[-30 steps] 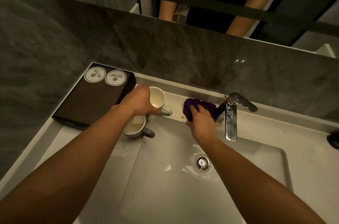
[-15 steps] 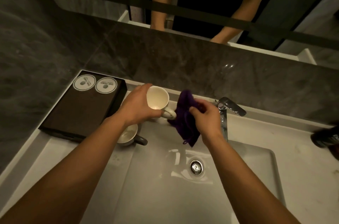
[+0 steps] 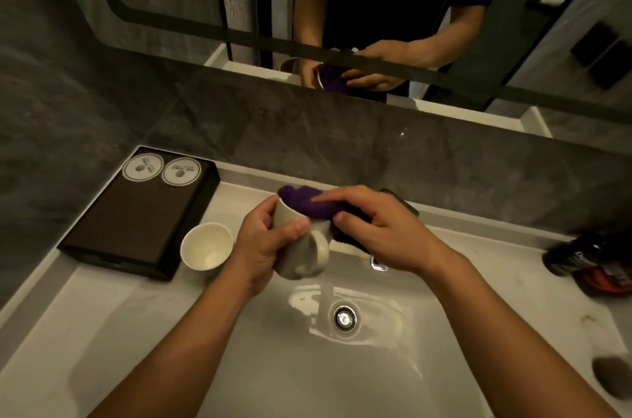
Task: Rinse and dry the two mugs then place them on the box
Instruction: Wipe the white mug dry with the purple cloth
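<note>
**Left hand (image 3: 263, 246) holds, right hand (image 3: 379, 233) wipes**

Left hand grips the cream ceramic mug (image 3: 301, 260) at frame centre; right hand pinches fluffy purple cloth (image 3: 304, 202) into its mouth; turning the mug should sweep wall and rim; second cream mug (image 3: 207, 246) stands just beside the dark flat box (image 3: 136, 212).

Two round coasters (image 3: 142, 167) take the far end of the dark box (image 3: 136, 222); the rest of its top lies bare. A white mug (image 3: 207, 246) stands just beside its near corner. The sink basin (image 3: 273, 366) lies open; a dark bottle (image 3: 574, 255) sits at the right.
</note>
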Demonstrator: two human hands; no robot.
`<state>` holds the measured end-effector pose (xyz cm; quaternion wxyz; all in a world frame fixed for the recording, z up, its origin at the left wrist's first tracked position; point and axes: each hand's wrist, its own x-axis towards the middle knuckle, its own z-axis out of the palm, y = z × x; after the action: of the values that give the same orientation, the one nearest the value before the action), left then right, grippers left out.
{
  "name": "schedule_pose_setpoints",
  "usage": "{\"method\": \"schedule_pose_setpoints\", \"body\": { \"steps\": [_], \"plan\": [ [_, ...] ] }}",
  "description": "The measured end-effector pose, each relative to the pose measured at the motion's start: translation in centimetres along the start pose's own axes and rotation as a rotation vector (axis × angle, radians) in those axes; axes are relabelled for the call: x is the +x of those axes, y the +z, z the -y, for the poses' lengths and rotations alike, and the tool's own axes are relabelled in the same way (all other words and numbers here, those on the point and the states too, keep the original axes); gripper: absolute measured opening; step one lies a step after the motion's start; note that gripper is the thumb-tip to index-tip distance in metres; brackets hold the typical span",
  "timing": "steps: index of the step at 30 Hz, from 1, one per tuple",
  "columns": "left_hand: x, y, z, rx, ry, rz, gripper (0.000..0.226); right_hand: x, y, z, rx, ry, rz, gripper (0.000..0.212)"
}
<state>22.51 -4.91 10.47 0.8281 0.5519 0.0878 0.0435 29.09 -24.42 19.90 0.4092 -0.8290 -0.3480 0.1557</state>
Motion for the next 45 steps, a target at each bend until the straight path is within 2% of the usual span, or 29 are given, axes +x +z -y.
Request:
{"method": "schedule_pose_setpoints", "body": {
  "steps": [4,7,9,11,13,15,17,21,26,29,32,35,37,40,42,45],
  "plan": [
    [-1.7,1.2,0.3,0.069,-0.084,0.027,0.058,-1.2,-0.9,0.8,0.128,0.17,0.241,0.034],
    [-2.8,1.9,0.2,0.103,-0.122,0.075,0.045,-2.2,-1.6,0.7,0.153,0.193,0.328,0.038],
    [-3.4,2.3,0.2,0.11,-0.132,0.101,0.044,-3.1,-1.9,0.6,0.182,0.214,0.392,0.037],
    [-3.8,2.4,0.3,0.092,-0.15,0.104,0.044,-4.3,-2.2,0.0,0.189,0.172,0.413,0.048],
    [-4.2,2.3,0.4,0.058,-0.159,0.102,0.053,-5.5,-2.6,-0.7,0.164,0.096,0.379,0.06],
    [-4.4,2.4,0.4,0.022,-0.171,0.101,0.063,-6.3,-2.6,-1.2,0.139,0.053,0.341,0.062],
    [-4.7,2.6,0.3,0.001,-0.166,0.117,0.064,-6.9,-2.1,-1.3,0.14,0.03,0.25,0.052],
    [-5.4,3.8,-0.2,0.136,-0.127,0.199,0.042,-7.1,-1.7,-0.4,0.35,0.215,0.081,0.02],
    [-5.8,4.8,0.1,0.261,-0.096,0.254,0.04,-6.9,0.5,0.7,0.113,0.207,-0.078,0.005],
    [-5.9,4.7,0.5,0.238,-0.094,0.241,0.044,-7.6,0.3,0.5,0.178,0.205,-0.007,0.022],
    [-6.0,4.3,0.6,0.188,-0.101,0.238,0.059,-8.7,-1.3,-0.7,0.503,0.238,0.135,0.028],
    [-6.0,4.3,0.6,0.167,-0.087,0.226,0.076,-9.6,-2.6,-2.0,0.622,0.206,0.252,0.044],
    [-6.0,4.3,0.6,0.126,-0.072,0.22,0.077,-10.0,-2.8,-2.8,0.771,0.221,0.259,0.054],
    [-5.9,4.1,0.8,0.06,-0.081,0.203,0.075,-10.5,-2.7,-3.7,0.97,0.196,0.222,0.045],
    [-5.9,4.4,0.8,0.058,-0.09,0.191,0.08,-10.6,-2.6,-3.5,0.874,0.154,0.191,0.035],
    [-5.7,4.9,0.9,0.097,-0.095,0.218,0.076,-10.3,-2.1,-2.4,0.499,0.073,0.109,0.032]
  ]
}}
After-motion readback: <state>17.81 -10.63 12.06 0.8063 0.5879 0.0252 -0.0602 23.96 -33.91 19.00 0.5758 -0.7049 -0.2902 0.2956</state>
